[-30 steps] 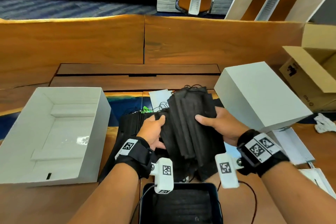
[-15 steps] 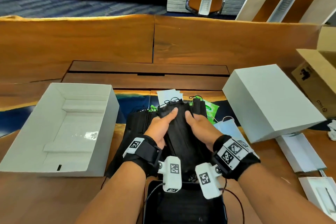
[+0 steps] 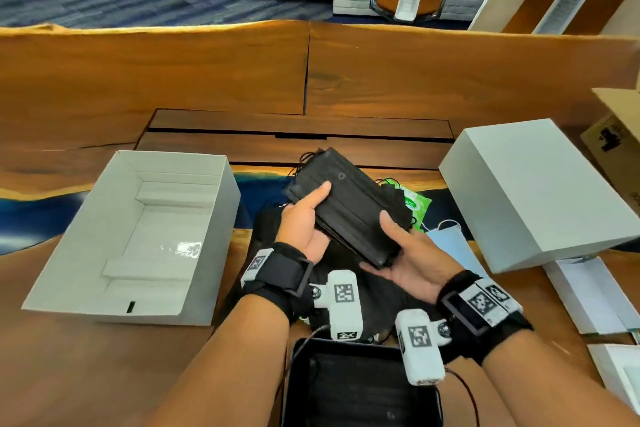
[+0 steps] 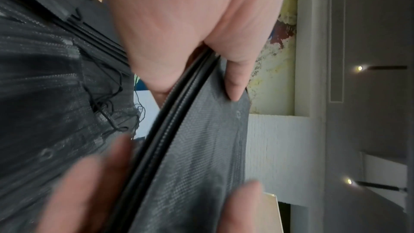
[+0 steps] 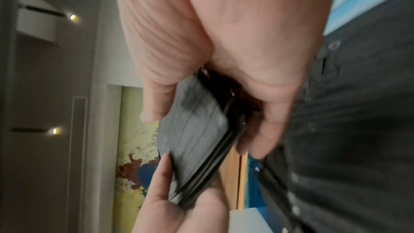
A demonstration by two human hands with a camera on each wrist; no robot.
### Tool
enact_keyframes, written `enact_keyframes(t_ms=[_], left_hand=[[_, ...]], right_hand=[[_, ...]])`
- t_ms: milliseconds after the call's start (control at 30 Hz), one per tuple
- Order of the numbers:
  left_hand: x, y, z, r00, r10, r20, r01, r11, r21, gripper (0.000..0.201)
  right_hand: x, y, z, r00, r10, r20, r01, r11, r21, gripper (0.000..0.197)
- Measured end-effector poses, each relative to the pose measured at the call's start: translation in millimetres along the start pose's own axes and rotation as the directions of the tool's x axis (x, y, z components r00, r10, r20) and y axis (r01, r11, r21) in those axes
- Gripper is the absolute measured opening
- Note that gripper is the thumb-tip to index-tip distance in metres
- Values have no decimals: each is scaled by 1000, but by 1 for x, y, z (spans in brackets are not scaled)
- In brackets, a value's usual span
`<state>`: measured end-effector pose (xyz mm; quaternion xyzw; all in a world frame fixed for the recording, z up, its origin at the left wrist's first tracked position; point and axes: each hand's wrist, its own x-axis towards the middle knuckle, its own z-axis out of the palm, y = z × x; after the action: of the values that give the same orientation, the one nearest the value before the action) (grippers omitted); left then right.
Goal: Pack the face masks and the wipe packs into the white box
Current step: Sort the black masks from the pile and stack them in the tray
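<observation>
A stack of black face masks [image 3: 349,208] is held above the table between both hands. My left hand [image 3: 304,222] grips its left end, thumb on top. My right hand [image 3: 401,253] grips the near right end, thumb on top and fingers beneath. Close up, the stack [image 4: 201,148] shows its pressed edges, and again [image 5: 197,139] between thumb and fingers. More black masks [image 3: 273,236] lie loose on the table below. A green wipe pack [image 3: 414,206] and a light blue mask [image 3: 450,243] lie to the right. The open white box [image 3: 214,236] stands at the left.
The white lid [image 3: 533,191] sits at the right, with a brown cardboard box [image 3: 616,142] behind it. White flat packs [image 3: 585,291] lie at the right front. A black tray [image 3: 356,388] holding black masks is at the near edge.
The fanned masks were squared into a tight stack, then lifted off the pile and turned diagonally. My right hand has slid to the near end of the stack.
</observation>
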<state>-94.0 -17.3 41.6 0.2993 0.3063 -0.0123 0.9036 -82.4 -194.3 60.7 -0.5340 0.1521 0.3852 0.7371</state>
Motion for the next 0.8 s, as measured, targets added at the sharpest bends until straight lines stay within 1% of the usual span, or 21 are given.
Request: enact_keyframes(t_ms=[33,100,167,200,233,267,300,333,400,500,567,633,700,733,767,800], left_hand=[[-3,-2,4,1000,-10,25,10,1000,26,41],[-6,3,2,998,-17,55,13,998,68,43],[-4,19,-13,998,-2,63,-5,994,113,49],[-2,26,-21,998,7,60,-16,988,154,50],[-2,30,-26,998,4,58,-16,978,209,49],[-4,31,-26,998,-13,60,-4,963,271,47],[-6,27,-22,998,-40,53,20,942,336,46],[-9,21,-18,997,-60,38,40,916,399,45],[-11,10,-15,998,-56,5,47,873,486,48],[-9,13,-19,1000,15,-24,0,847,531,37],[-9,15,-21,999,43,-20,-29,885,466,33],[-12,13,-16,998,58,-10,-54,968,247,35],[-16,8,-8,998,62,5,-63,997,50,42],[-17,4,-6,998,68,12,-68,998,12,47],[-18,0,-3,997,77,19,-77,997,7,49],[-18,-1,-1,996,82,24,-83,996,22,50]], right_hand=[[3,0,7,999,-24,-26,25,998,59,45],[4,-7,11,994,-68,-90,75,994,85,30],[-2,-18,2,988,-107,-107,107,994,-4,18],[-4,-22,-5,988,-118,-95,112,992,-64,17],[-7,-23,-9,991,-115,-65,108,988,-107,21],[-8,-23,-10,995,-93,-35,88,987,-136,29],[-8,-20,-8,998,-68,-11,65,987,-145,37],[-7,-17,-5,998,-55,-3,54,988,-144,41],[-3,-14,2,996,-80,-40,76,994,-84,39],[1,-14,0,974,-175,-144,178,984,9,38],[4,-11,2,953,-232,-194,239,971,17,34],[7,-5,10,923,-283,-262,309,949,63,37],[9,0,21,901,-307,-307,369,914,169,40],[8,3,26,907,-302,-295,373,900,224,39],[6,6,31,923,-291,-252,353,901,252,37],[2,11,35,946,-269,-184,307,924,229,35]])
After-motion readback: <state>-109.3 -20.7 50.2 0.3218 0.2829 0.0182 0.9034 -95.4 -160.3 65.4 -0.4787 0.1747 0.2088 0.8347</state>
